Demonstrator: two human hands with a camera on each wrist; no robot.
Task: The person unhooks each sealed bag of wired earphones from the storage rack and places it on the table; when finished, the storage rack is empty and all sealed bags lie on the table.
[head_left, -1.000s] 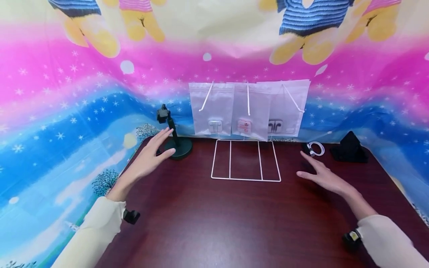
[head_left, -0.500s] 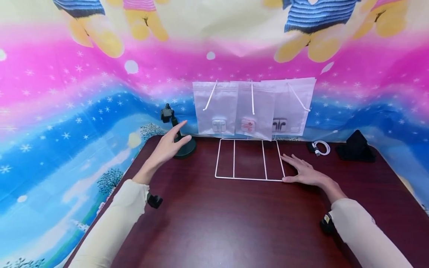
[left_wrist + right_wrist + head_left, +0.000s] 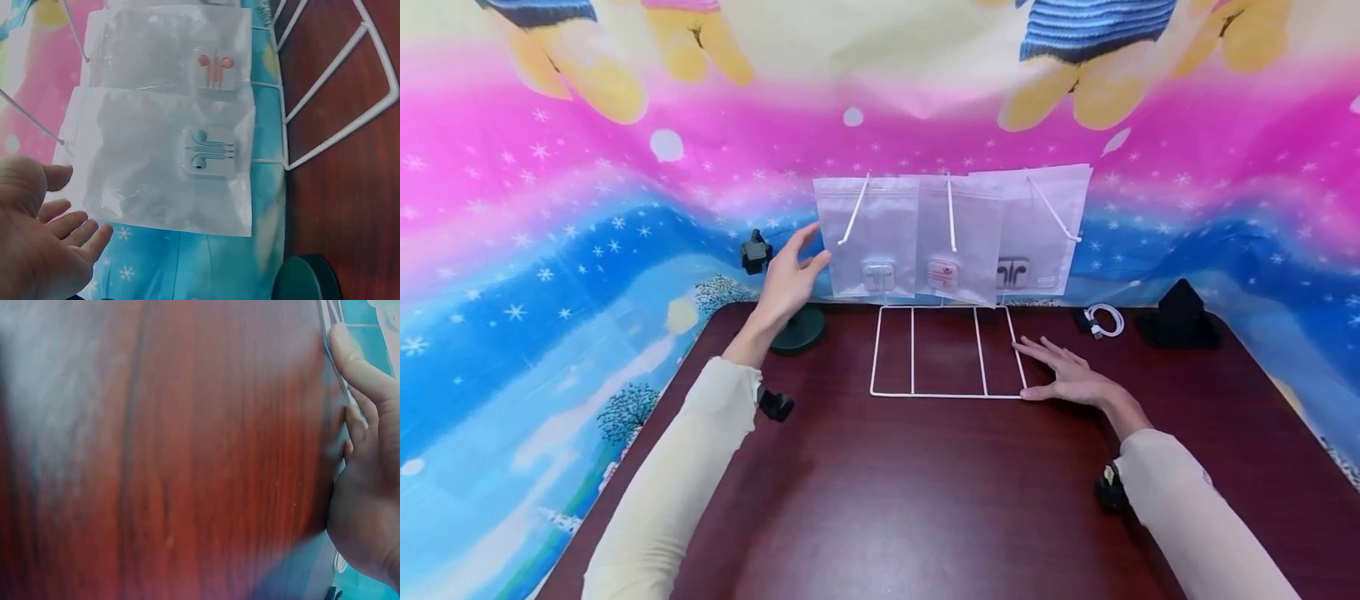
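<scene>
Three clear zip bags hang on the hooks of a white wire rack (image 3: pixel 947 396). In the left bag (image 3: pixel 887 221) are white earphones (image 3: pixel 209 151) in a square case. Pink earphones (image 3: pixel 215 70) show in the middle bag (image 3: pixel 973 229), and dark earphones (image 3: pixel 1015 272) in the right bag (image 3: pixel 1037 242). My left hand (image 3: pixel 788 279) is beside the left bag's outer edge, thumb and fingers spread, holding nothing; contact with the bag cannot be told. My right hand (image 3: pixel 1071 379) touches the right side of the rack's base, thumb at its front corner and fingers extended.
A dark green round-based stand (image 3: pixel 801 332) is just below my left hand. At the back right lie a coiled white cable (image 3: pixel 1105 321) and a black stand (image 3: pixel 1180 321). A printed cloth (image 3: pixel 662 217) backs the dark wooden table (image 3: pixel 895 492).
My left hand has moved right and up, from near the green stand to the left bag. My right hand has moved left onto the rack's base. The bags hang as before.
</scene>
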